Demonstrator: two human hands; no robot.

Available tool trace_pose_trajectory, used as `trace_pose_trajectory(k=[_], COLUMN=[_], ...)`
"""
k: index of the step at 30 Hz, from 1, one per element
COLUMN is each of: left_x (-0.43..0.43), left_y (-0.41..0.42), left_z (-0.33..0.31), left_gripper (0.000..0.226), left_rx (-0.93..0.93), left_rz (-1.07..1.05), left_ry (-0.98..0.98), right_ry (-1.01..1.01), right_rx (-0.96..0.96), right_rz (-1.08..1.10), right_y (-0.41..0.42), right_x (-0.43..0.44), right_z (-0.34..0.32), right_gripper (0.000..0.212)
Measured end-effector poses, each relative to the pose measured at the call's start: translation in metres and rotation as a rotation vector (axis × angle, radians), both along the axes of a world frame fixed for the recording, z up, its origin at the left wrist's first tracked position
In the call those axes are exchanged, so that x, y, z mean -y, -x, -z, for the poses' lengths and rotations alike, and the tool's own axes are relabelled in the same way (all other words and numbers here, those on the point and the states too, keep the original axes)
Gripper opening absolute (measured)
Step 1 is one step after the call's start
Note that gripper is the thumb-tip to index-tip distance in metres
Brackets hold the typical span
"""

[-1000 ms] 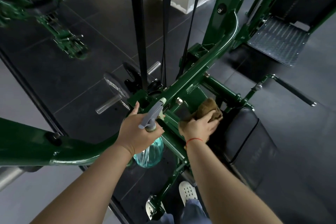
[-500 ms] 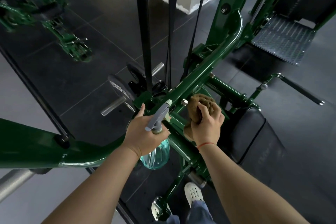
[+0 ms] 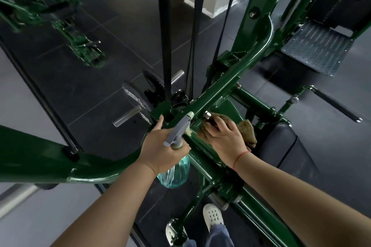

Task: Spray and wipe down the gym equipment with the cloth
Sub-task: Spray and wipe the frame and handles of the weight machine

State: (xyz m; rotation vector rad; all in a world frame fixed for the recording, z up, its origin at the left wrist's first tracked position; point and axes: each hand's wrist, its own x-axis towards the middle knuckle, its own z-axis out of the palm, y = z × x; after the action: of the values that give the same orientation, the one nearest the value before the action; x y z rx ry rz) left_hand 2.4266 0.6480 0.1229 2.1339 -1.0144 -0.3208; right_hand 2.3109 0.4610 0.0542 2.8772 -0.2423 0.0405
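1. The green machine frame is seen from above. Its main tube runs on a diagonal from the near left to the far right, where it curves upward. Wiping is judged to be in hand at the central junction only. No wet film can be told on the paint, so how much has already been cleaned cannot be said.

2. The black seat pad, just right of the junction, and the ribbed footplate at far right are touched by neither hand. Both are judged to be left to do.

3. The spray bottle is held over the junction, left of the cloth. Its long axis runs from the teal body nearest the camera up to the grey trigger head. The nozzle is pointed away from the person, toward the diagonal tube.

4. The left hand is wrapped round the bottle's neck, and its forefinger is stretched forward along the frame.

5. The right hand is laid flat with its fingers spread, pressing the cloth onto the frame.

6. The brown cloth is bunched under that palm beside a bolt, with one fold left showing to the right.
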Motion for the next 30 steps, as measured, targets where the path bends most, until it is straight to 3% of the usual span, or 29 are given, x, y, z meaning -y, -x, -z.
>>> trace_pose_trajectory(k=[3,6,8,11,14,18,22,27,30], left_x=[0.000,-0.001,-0.001,-0.001,0.000,0.001,0.002,0.001,-0.002], left_y=[0.000,0.000,0.000,-0.001,0.000,0.001,0.003,-0.002,0.006], left_z=[-0.003,-0.004,-0.003,0.002,0.006,0.005,0.002,-0.001,-0.012], left_gripper=[0.050,0.049,0.049,0.042,0.036,0.046,0.049,0.051,0.053], left_rx=[-0.013,-0.025,-0.024,-0.014,-0.001,0.029,0.035,-0.179,-0.170], left_rz=[-0.013,-0.017,-0.010,-0.017,-0.008,-0.008,-0.038,-0.046,-0.014], left_ry=[-0.034,-0.037,-0.044,-0.042,-0.021,-0.013,-0.054,-0.123,-0.159], right_ry=[0.060,0.121,0.135,0.123,0.177,0.227,0.091,-0.015,-0.134], right_rx=[-0.293,-0.651,-0.756,-0.768,-0.633,-0.543,-0.618,-0.716,-0.724], right_rz=[0.003,-0.006,-0.016,-0.053,-0.192,-0.252,-0.184,-0.307,-0.312], right_y=[0.010,0.015,0.006,-0.004,0.007,0.011,0.008,0.010,0.009], right_x=[-0.006,-0.015,-0.017,-0.013,0.002,0.011,0.014,0.038,0.054], right_z=[-0.004,-0.007,-0.012,-0.016,-0.018,-0.020,-0.025,-0.042,-0.062], right_gripper=[0.057,0.041,0.036,0.026,0.017,0.041,0.044,0.031,0.028])
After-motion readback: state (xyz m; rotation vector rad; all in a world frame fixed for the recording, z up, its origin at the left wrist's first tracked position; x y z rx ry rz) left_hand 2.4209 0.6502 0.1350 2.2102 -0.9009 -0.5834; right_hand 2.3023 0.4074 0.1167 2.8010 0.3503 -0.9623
